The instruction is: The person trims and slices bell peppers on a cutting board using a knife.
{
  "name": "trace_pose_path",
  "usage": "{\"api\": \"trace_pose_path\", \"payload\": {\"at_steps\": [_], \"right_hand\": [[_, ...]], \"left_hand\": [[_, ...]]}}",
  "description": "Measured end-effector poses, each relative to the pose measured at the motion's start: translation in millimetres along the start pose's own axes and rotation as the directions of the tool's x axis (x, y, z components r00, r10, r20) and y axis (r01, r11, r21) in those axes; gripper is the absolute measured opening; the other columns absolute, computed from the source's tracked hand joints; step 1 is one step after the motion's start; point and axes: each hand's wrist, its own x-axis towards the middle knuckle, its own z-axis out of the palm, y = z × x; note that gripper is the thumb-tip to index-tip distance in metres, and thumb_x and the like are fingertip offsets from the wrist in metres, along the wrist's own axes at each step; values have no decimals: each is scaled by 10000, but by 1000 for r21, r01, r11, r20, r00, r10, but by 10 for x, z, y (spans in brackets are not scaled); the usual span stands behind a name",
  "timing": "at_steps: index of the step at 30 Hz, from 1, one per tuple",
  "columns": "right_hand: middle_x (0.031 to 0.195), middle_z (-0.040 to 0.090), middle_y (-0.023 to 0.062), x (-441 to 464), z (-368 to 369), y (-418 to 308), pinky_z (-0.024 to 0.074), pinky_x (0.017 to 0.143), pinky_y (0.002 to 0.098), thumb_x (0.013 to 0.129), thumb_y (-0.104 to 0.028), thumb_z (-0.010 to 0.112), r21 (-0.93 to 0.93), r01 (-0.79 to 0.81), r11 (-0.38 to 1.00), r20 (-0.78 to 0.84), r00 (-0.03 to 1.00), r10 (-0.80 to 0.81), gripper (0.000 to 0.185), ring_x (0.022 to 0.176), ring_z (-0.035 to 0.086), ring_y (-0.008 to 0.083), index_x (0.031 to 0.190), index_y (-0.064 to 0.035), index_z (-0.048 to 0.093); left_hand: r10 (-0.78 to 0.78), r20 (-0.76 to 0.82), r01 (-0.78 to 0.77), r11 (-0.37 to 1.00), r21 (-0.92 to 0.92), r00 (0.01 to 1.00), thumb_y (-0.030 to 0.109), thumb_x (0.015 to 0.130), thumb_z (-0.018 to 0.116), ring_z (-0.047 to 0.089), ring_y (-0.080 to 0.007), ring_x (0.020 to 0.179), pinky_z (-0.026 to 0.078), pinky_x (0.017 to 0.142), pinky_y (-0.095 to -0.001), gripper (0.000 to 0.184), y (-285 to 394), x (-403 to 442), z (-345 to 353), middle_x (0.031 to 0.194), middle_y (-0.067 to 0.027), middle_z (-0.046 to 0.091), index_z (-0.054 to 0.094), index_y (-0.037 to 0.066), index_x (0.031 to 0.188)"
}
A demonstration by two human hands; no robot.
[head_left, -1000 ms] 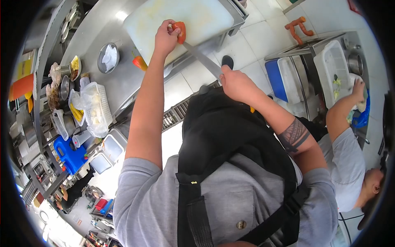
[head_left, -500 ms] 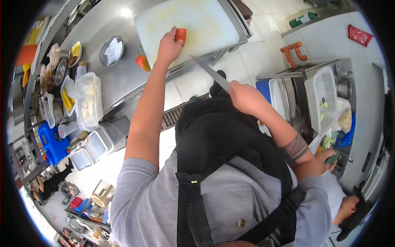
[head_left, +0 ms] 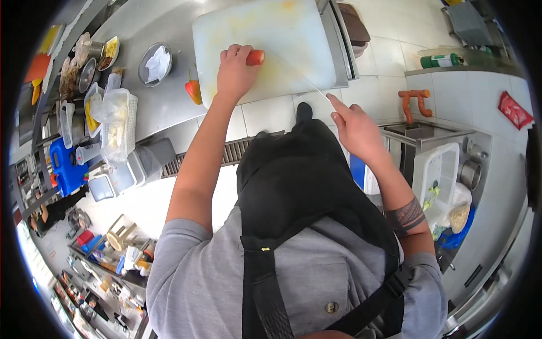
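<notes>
Gripping a red, pale-ended pepper piece point(head_left: 256, 57) in the curled left hand point(head_left: 237, 72), left of centre over a white rectangular cutting board point(head_left: 305, 31). Wrapping a thin-bladed metal knife point(head_left: 317, 88) in the right hand point(head_left: 357, 129), with index finger extended. Likely light, crisp, slick; best held around outer walls.

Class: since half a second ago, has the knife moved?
Yes, the knife has moved forward, its blade reaching farther over the cutting board.
</notes>
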Motion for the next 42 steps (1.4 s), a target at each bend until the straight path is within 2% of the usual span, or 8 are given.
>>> {"api": "trace_pose_path", "payload": {"at_steps": [4,13,15,22,24,30,36,42], "right_hand": [[968,659,232,248,-269,161,591,776,533,1115,-284,539,-4,72,997,88,994,-71,445,819,718,444,1558,-255,576],[967,658,215,497,-590,225,593,769,510,1086,-239,565,-88,185,979,154,973,-170,461,828,722,416,1546,-219,595],[967,658,215,478,-591,189,593,768,507,1078,-225,571,-112,174,978,146,977,-157,465,833,723,411,1542,-210,599],[964,655,212,317,-590,-85,593,765,513,1059,-207,596,-193,105,976,106,991,-85,467,840,724,403,1526,-211,618],[965,655,210,240,-541,-147,593,762,513,1056,-208,601,-194,88,977,92,993,-72,468,836,724,402,1524,-211,620],[968,657,201,93,-418,-261,595,745,506,1059,-216,605,-193,11,981,42,999,-3,466,810,725,396,1524,-220,620],[961,662,195,21,-402,-304,597,747,501,1065,-229,602,-162,-46,986,29,998,52,449,813,725,398,1514,-228,632],[959,667,204,109,-318,-260,594,761,514,1073,-247,594,-127,-24,992,-16,1000,23,425,815,723,407,1493,-224,651]], "left_hand": [[-84,37,83,996,27,996,170,825,847,589,-338,1231,592,978,-447,425,99,65,-29,1314,-62,662,717,130,1227],[-62,97,60,998,26,993,108,805,852,624,-351,1172,580,947,-459,388,134,220,-72,1198,-65,709,688,99,1157],[-71,140,69,997,21,988,111,789,892,619,-351,1190,548,999,-458,450,126,239,-80,1186,-77,714,671,91,1181],[35,161,-32,999,-22,986,98,804,875,631,-343,1207,560,973,-463,427,61,308,-117,1177,-76,731,663,91,1175],[51,266,-58,998,18,963,105,820,862,640,-350,1189,566,958,-470,403,34,368,-150,1149,-90,739,653,86,1164],[81,292,-98,994,44,953,142,837,815,691,-358,1072,598,864,-484,353,64,451,-204,1052,-120,750,664,103,1154],[91,336,-123,990,74,937,166,851,806,721,-377,1013,597,852,-494,385,0,502,-154,1048,-173,749,648,115,1199],[127,348,-155,986,56,929,173,861,804,719,-388,1017,592,851,-492,384,-27,522,-167,1040,-178,748,641,125,1205]]}}
